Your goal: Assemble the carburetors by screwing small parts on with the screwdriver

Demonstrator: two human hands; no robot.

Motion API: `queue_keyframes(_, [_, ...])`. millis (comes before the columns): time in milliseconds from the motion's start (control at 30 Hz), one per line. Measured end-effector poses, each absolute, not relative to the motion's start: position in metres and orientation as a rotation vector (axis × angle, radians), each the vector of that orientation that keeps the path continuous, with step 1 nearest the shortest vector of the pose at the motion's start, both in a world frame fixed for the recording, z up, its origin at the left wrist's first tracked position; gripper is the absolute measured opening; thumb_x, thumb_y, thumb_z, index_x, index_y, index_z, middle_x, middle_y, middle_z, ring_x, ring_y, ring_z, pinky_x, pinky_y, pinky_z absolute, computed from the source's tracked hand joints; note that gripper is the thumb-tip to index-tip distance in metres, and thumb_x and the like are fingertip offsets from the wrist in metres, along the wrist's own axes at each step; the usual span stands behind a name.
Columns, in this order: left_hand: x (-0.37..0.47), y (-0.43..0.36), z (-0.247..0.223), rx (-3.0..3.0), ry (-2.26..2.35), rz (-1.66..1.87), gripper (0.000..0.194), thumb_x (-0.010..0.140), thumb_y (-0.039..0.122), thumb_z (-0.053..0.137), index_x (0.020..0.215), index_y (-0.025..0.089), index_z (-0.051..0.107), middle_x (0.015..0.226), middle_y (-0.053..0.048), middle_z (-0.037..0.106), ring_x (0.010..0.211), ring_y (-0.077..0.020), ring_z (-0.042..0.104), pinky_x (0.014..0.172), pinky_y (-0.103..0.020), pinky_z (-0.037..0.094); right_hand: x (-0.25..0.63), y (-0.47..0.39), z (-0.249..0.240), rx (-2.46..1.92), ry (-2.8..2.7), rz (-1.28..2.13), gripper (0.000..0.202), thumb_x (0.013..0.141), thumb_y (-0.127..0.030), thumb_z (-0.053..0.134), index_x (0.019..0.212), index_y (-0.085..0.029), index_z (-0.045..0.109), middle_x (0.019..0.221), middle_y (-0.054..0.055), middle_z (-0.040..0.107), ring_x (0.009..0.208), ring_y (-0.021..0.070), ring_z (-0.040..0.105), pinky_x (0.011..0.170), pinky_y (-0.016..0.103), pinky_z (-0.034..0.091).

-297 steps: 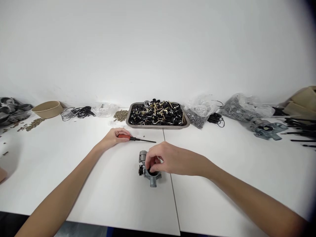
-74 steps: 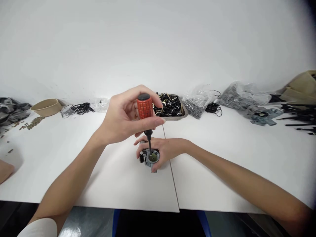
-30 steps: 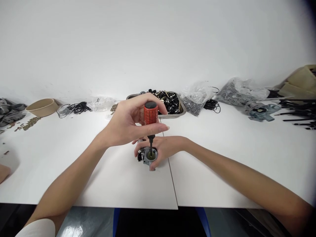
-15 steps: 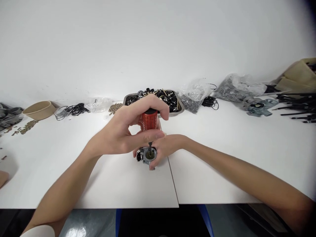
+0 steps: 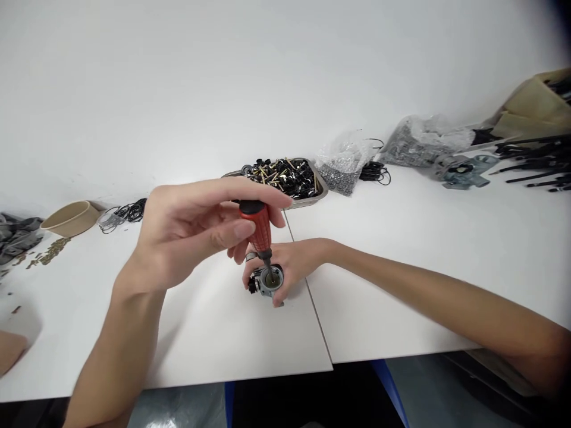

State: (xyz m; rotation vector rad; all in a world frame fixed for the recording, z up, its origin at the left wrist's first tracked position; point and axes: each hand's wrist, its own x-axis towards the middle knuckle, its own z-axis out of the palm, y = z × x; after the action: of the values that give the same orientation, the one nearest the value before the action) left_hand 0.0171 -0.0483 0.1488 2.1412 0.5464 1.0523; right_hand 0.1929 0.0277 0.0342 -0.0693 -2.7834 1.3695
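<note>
My left hand [image 5: 196, 229] pinches the red-handled screwdriver [image 5: 260, 233] between thumb and fingers. The tool leans to the left, and its shaft runs down into the round bore of a small metal carburetor [image 5: 264, 286]. Whether the tip bites on a screw in there is too small to tell. Low on the white table, my right hand [image 5: 294, 261] is closed around the carburetor from behind and from the right, thumb at the near side. A ring shows on one of its fingers.
A metal tray [image 5: 325, 189] heaped with small black and brass parts stands at the back. Right of it lie plastic bags of small parts [image 5: 341, 172] and another carburetor [image 5: 466, 171]. Leftward are a tan bowl [image 5: 71, 220], black cords [image 5: 132, 211] and scattered brass pieces [image 5: 50, 252].
My left hand has shifted left and opened its grip somewhat, and the screwdriver has gone from upright to tilted left. My right hand still holds the carburetor. The view has tilted slightly.
</note>
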Motion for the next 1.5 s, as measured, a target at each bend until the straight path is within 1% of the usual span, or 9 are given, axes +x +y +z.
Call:
queue_keyframes(133, [0.016, -0.044, 0.149, 2.121, 0.524, 1.083, 0.022, 0.082, 0.015, 0.069, 0.103, 0.018, 0.075, 0.091, -0.01, 0.068, 0.077, -0.0201, 0.068, 0.04, -0.021, 0.051, 0.192, 0.028, 0.031, -0.107, -2.788, 1.391, 0.052, 0.07, -0.038, 0.081, 0.117, -0.031, 0.06, 0.12, 0.002, 0.043, 0.117, 0.0227, 0.046, 0.104, 0.033, 0.039])
queue_keyframes(200, [0.017, -0.043, 0.148, 2.127, 0.505, 1.142, 0.029, 0.077, 0.012, 0.075, 0.105, 0.019, 0.075, 0.086, -0.009, 0.069, 0.072, -0.0186, 0.068, 0.036, -0.02, 0.047, 0.192, 0.028, 0.031, -0.114, -2.787, 1.4, 0.052, 0.07, -0.039, 0.081, 0.117, -0.032, 0.059, 0.12, 0.002, 0.042, 0.117, 0.0227, 0.046, 0.105, 0.034, 0.038])
queue_keyframes(333, [0.016, -0.048, 0.149, 2.115, 0.535, 1.09, 0.038, 0.085, 0.007, 0.062, 0.122, 0.017, 0.067, 0.094, -0.013, 0.07, 0.069, -0.019, 0.068, 0.039, -0.023, 0.05, 0.193, 0.027, 0.035, -0.127, -2.783, 1.413, 0.05, 0.07, -0.038, 0.081, 0.115, -0.031, 0.061, 0.124, 0.002, 0.043, 0.121, 0.0232, 0.044, 0.106, 0.032, 0.037])
queue_keyframes(567, [0.013, -0.05, 0.153, 2.208, 0.562, 1.031, 0.025, 0.081, 0.011, 0.068, 0.104, 0.019, 0.074, 0.093, -0.011, 0.07, 0.083, -0.0233, 0.069, 0.046, -0.025, 0.054, 0.194, 0.028, 0.035, -0.123, -2.786, 1.452, 0.051, 0.071, -0.039, 0.08, 0.117, -0.03, 0.06, 0.125, 0.003, 0.044, 0.117, 0.0232, 0.047, 0.101, 0.032, 0.041])
queue_keyframes(800, [0.014, -0.051, 0.154, 2.182, 0.59, 0.967, 0.034, 0.092, 0.012, 0.05, 0.119, 0.019, 0.068, 0.102, -0.012, 0.068, 0.08, -0.0203, 0.068, 0.047, -0.027, 0.054, 0.194, 0.026, 0.037, -0.163, -2.789, 1.426, 0.048, 0.07, -0.038, 0.081, 0.114, -0.03, 0.063, 0.129, 0.002, 0.042, 0.123, 0.0244, 0.043, 0.105, 0.032, 0.038])
queue_keyframes(967, [0.017, -0.053, 0.157, 2.256, 0.516, 0.986, 0.03, 0.084, 0.008, 0.063, 0.111, 0.017, 0.072, 0.092, -0.012, 0.07, 0.093, -0.025, 0.065, 0.056, -0.031, 0.058, 0.194, 0.026, 0.036, -0.15, -2.759, 1.489, 0.05, 0.07, -0.037, 0.081, 0.115, -0.029, 0.062, 0.129, 0.002, 0.045, 0.119, 0.0239, 0.047, 0.1, 0.031, 0.041])
queue_keyframes(1167, [0.019, -0.054, 0.153, 2.181, 0.633, 1.124, 0.035, 0.084, 0.005, 0.064, 0.116, 0.018, 0.069, 0.096, -0.01, 0.069, 0.071, -0.0158, 0.065, 0.041, -0.022, 0.05, 0.194, 0.027, 0.034, -0.131, -2.761, 1.438, 0.049, 0.069, -0.035, 0.082, 0.114, -0.03, 0.062, 0.134, 0.002, 0.039, 0.125, 0.0231, 0.043, 0.105, 0.03, 0.039])
queue_keyframes(1367, [0.013, -0.052, 0.157, 2.25, 0.635, 1.002, 0.026, 0.084, 0.012, 0.065, 0.108, 0.018, 0.072, 0.098, -0.012, 0.067, 0.085, -0.0233, 0.068, 0.049, -0.027, 0.058, 0.193, 0.027, 0.035, -0.158, -2.789, 1.415, 0.05, 0.07, -0.037, 0.081, 0.115, -0.031, 0.062, 0.13, 0.002, 0.04, 0.126, 0.0239, 0.042, 0.107, 0.031, 0.037])
queue_keyframes(1500, [0.02, -0.05, 0.152, 2.219, 0.598, 1.191, 0.03, 0.077, 0.008, 0.072, 0.105, 0.02, 0.074, 0.087, -0.008, 0.066, 0.067, -0.0164, 0.066, 0.04, -0.023, 0.051, 0.192, 0.027, 0.034, -0.125, -2.784, 1.401, 0.049, 0.07, -0.037, 0.081, 0.115, -0.03, 0.062, 0.135, 0.002, 0.037, 0.128, 0.0237, 0.04, 0.109, 0.032, 0.036])
